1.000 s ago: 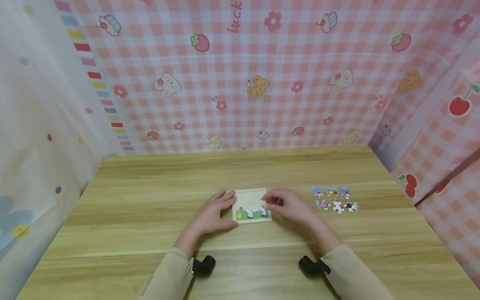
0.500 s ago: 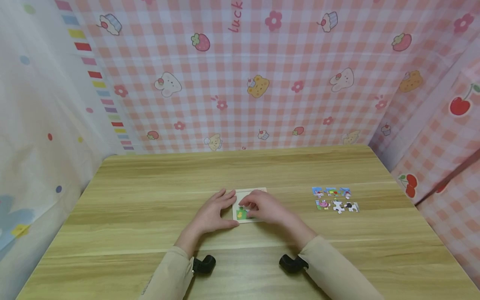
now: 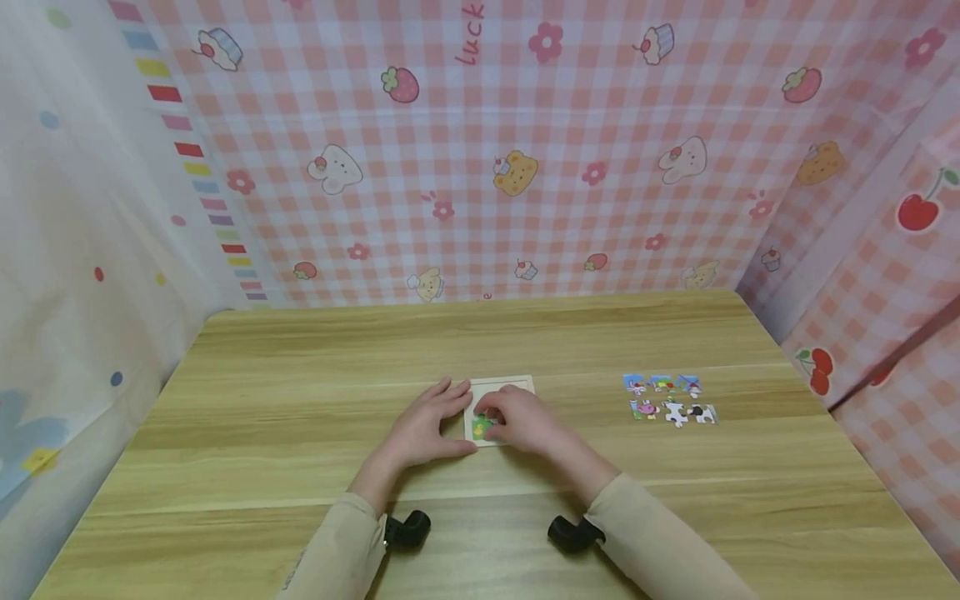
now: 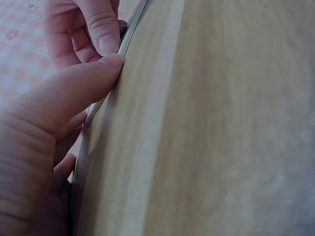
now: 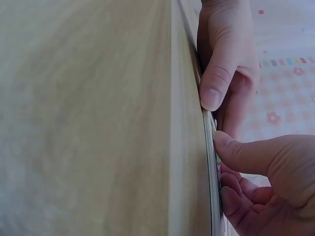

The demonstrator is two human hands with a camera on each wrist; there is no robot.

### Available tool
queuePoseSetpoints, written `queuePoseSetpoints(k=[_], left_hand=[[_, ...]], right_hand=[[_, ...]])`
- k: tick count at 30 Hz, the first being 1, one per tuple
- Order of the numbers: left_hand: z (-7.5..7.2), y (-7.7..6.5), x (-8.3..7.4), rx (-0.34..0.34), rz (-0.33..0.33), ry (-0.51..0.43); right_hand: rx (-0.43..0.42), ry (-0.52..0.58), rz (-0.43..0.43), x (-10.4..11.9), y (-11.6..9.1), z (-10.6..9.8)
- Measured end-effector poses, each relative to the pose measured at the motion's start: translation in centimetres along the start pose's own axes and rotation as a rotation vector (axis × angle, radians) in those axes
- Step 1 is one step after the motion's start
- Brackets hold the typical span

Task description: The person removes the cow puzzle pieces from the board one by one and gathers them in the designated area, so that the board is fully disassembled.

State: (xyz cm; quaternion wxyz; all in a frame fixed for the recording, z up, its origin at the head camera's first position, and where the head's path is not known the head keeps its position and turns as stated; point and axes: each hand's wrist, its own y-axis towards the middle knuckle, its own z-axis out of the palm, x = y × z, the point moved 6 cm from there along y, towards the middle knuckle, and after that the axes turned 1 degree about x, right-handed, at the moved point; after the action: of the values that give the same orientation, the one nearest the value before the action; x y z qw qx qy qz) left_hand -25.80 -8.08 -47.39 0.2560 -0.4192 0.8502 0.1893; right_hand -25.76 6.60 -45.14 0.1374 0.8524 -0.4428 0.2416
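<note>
A small light-wood puzzle board lies on the table, with a green puzzle piece bearing a yellow duck in its lower left corner. My left hand holds the board's left side, fingers at the upper part and thumb at the bottom corner. In the left wrist view, the left thumb presses against the thin edge. Over the board bends my right hand, its thumb and fingertips at the green piece; whether they pinch it cannot be told. The right hand hides the rest of the bottom row.
Several loose puzzle pieces lie in two rows to the right of the board, among them a black-and-white one. Each sleeve carries a black wrist camera. A checked pink curtain hangs behind the wooden table.
My right hand has moved left from the board's right edge to its lower left, now covering pieces with animal legs that showed earlier. The left hand has stayed put.
</note>
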Motion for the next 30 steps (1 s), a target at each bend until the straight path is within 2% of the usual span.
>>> queuePoseSetpoints(k=[18, 24, 30], left_hand=[[-0.11, -0.09, -0.12, -0.009, 0.003, -0.002], [-0.19, -0.10, -0.23, -0.004, -0.001, -0.007], [-0.18, -0.06, -0.25, 0.000, -0.016, -0.008]], right_hand=[[-0.047, 0.027, 0.062, 0.08, 0.14, 0.02], [-0.057, 0.100, 0.093, -0.19, 0.00, 0.02], [-0.101, 0.201, 0.080, -0.66, -0.21, 0.10]])
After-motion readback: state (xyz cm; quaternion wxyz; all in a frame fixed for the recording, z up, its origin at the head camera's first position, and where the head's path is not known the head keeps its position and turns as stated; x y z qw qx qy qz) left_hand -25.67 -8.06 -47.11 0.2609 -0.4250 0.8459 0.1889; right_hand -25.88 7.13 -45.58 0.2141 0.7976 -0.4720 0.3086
